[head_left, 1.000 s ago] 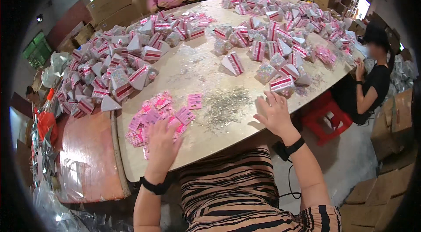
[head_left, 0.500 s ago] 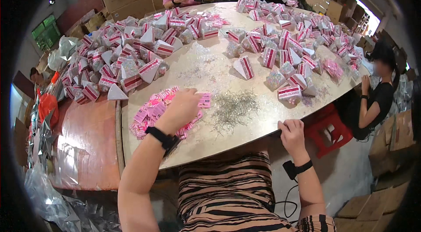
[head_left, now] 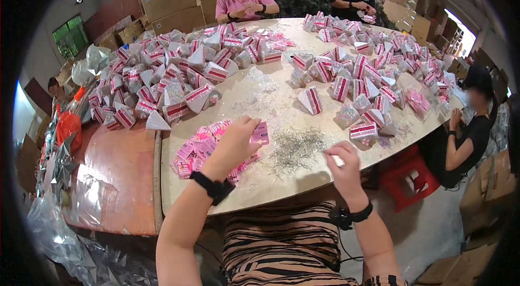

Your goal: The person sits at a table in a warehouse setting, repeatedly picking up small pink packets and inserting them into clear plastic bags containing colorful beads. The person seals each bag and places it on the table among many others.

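My left hand point(head_left: 236, 142) is over a loose pile of small pink printed cards point(head_left: 203, 148). A single pink card point(head_left: 260, 133) shows between its thumb and forefinger, which look closed on it. Just right of a heap of thin silvery wire pins point(head_left: 297, 148), my right hand point(head_left: 345, 166) is bent into a pinch near the table edge. Whatever those fingertips hold, if anything, is too small to make out. Both wrists wear black bands.
Wedge-shaped cake-slice ornaments, white with pink bands, lie heaped at left point(head_left: 162, 83) and right point(head_left: 374, 77) of the pale table point(head_left: 244, 191). Glitter point(head_left: 262, 83) is scattered between. A reddish board point(head_left: 116, 178) adjoins at left. Several people work around the table; a red stool point(head_left: 409, 180) stands at right.
My right hand has moved left from the table edge to the wire pins, its fingers drawing into a pinch. My left hand stays at the cards, the pink card now further clear. The view has shifted.
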`<move>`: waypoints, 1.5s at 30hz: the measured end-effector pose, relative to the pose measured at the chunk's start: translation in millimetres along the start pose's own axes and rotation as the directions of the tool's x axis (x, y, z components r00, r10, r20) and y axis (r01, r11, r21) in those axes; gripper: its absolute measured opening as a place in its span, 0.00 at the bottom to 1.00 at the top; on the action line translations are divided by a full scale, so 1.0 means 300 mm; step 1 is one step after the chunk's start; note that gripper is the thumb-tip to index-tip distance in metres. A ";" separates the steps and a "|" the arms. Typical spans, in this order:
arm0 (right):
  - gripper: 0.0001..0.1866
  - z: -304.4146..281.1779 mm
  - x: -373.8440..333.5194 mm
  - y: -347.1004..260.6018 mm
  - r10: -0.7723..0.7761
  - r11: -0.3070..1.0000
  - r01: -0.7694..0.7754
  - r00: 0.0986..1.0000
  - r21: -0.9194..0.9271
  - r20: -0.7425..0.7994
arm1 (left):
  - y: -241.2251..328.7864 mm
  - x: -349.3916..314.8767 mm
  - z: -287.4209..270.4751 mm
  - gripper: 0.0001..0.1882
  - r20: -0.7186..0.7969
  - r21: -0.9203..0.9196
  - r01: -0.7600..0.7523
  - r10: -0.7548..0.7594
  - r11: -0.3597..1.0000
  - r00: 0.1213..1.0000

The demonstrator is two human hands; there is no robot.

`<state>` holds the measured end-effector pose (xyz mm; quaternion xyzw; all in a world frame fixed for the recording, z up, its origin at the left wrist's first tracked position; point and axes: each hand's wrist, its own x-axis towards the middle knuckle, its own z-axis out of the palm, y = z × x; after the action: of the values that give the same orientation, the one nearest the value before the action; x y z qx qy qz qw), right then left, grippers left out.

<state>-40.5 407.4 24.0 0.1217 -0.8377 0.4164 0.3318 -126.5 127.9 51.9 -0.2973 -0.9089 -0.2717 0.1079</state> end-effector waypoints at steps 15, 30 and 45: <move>0.04 0.279 0.091 -0.168 -0.239 0.970 0.244 0.958 -0.010 0.157 | 0.139 -0.157 -0.086 0.32 -0.128 0.164 -0.079 0.101 0.983 0.987; 0.07 0.263 0.109 -0.233 -0.428 0.901 0.430 0.903 -0.054 0.042 | 0.174 -0.198 -0.089 0.24 -0.217 -0.258 0.036 -0.094 0.966 0.972; 0.06 0.285 0.050 -0.216 0.173 0.145 -0.747 0.665 0.649 0.726 | 0.184 -0.193 -0.144 0.04 -0.226 -0.175 0.025 -0.065 0.984 0.972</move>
<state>-59.4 301.6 36.8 0.1105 -0.4835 0.8499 -0.1780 -45.4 113.3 90.6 -0.2511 -0.8701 -0.3838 0.1807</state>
